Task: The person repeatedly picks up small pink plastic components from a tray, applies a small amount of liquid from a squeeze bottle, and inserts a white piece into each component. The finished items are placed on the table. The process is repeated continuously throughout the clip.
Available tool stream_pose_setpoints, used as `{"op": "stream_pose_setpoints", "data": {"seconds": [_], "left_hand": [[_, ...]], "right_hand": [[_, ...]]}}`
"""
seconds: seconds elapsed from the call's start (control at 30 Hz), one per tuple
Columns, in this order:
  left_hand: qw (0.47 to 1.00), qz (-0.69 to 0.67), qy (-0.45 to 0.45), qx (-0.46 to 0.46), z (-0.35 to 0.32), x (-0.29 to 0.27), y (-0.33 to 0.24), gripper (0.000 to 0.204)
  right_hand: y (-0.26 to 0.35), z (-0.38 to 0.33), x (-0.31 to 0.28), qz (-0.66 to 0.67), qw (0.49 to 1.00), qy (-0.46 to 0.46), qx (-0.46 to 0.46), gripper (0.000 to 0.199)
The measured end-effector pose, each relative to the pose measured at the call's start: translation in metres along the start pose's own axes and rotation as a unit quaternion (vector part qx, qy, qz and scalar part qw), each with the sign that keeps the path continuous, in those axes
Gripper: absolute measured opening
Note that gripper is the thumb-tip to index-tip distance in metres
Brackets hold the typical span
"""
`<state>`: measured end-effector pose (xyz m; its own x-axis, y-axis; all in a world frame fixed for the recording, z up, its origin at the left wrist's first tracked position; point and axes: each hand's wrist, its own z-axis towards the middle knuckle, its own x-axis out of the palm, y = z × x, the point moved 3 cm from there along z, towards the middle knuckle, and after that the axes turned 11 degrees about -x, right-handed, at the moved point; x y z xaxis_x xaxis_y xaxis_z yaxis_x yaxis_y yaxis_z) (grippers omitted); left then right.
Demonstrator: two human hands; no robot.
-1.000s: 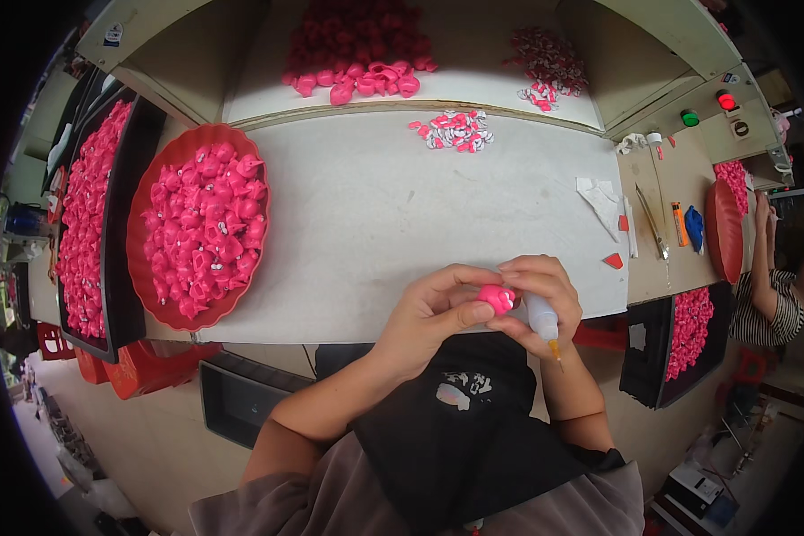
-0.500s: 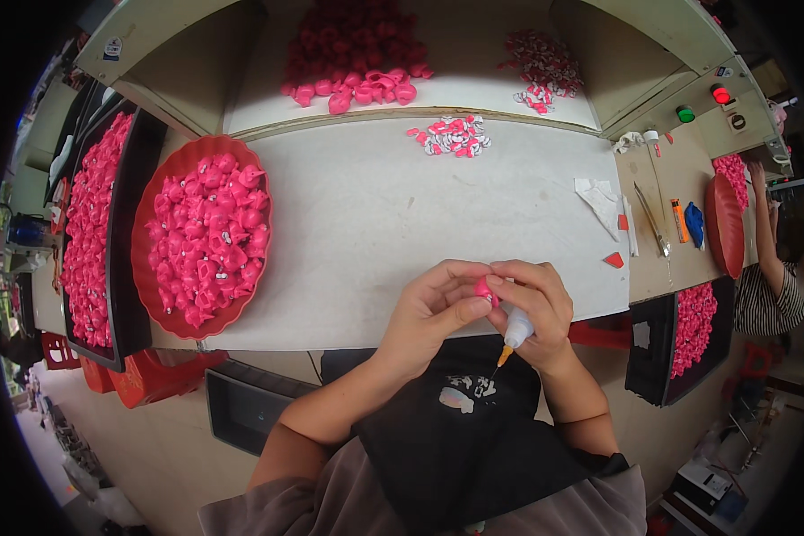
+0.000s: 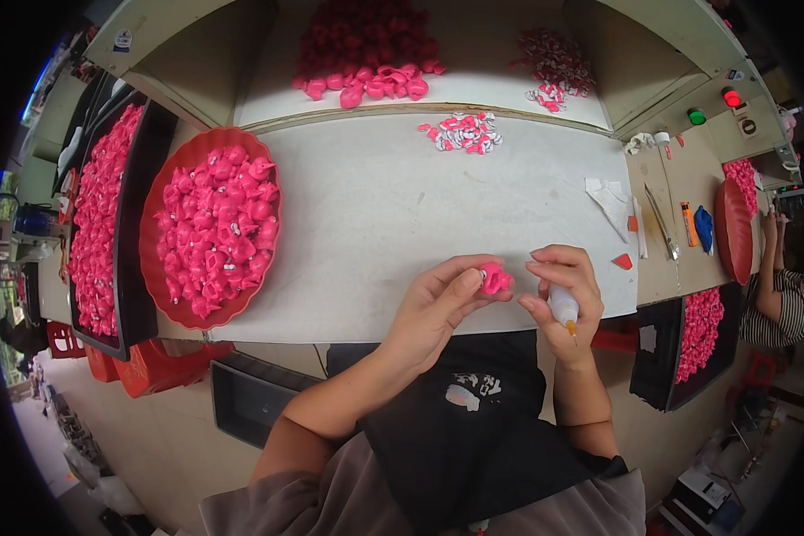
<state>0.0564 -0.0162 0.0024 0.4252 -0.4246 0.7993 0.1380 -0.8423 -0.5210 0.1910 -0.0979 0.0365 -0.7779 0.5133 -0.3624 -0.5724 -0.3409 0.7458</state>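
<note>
Between the thumb and fingers of my left hand (image 3: 439, 304) is a small pink plastic part (image 3: 495, 279), held above the near edge of the white work surface. A white glue bottle (image 3: 563, 305) with an amber needle tip lies in the palm of my right hand (image 3: 570, 290), gripped by the lower fingers, its tip pointing down toward me. The thumb and forefinger of that hand are spread apart, a short gap from the pink part. Toward the back of the surface lies a pile of small pink-and-white pieces (image 3: 464, 132).
At left stands a red scalloped bowl (image 3: 146, 228) of pink parts, beside a black tray (image 3: 138, 313) of more. The shelf holds further heaps (image 3: 375, 85). Tweezers (image 3: 661, 223), an orange tube (image 3: 689, 223) and a red dish (image 3: 733, 232) lie right. A co-worker (image 3: 777, 304) sits far right.
My hands have parted: the right hand has let go of the pink part and moved right with the bottle. The left hand keeps the part, now more exposed. The view has shifted slightly.
</note>
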Motion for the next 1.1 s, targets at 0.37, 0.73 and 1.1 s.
{"op": "stream_pose_setpoints", "data": {"seconds": [0.37,0.73,1.1], "left_hand": [[0.526,0.595,-0.431,0.429,-0.113,-0.060,-0.187,0.029],[0.330,0.864,-0.140,0.353,0.072,0.000,-0.203,0.030],[0.425,0.832,-0.203,0.293,0.169,-0.001,-0.201,0.024]], "right_hand": [[-0.025,-0.011,-0.026,-0.040,0.998,-0.053,0.024,0.025],[-0.036,-0.012,-0.023,0.014,0.998,-0.035,0.057,0.026],[-0.039,-0.020,-0.037,0.094,0.988,-0.052,0.111,0.041]]}}
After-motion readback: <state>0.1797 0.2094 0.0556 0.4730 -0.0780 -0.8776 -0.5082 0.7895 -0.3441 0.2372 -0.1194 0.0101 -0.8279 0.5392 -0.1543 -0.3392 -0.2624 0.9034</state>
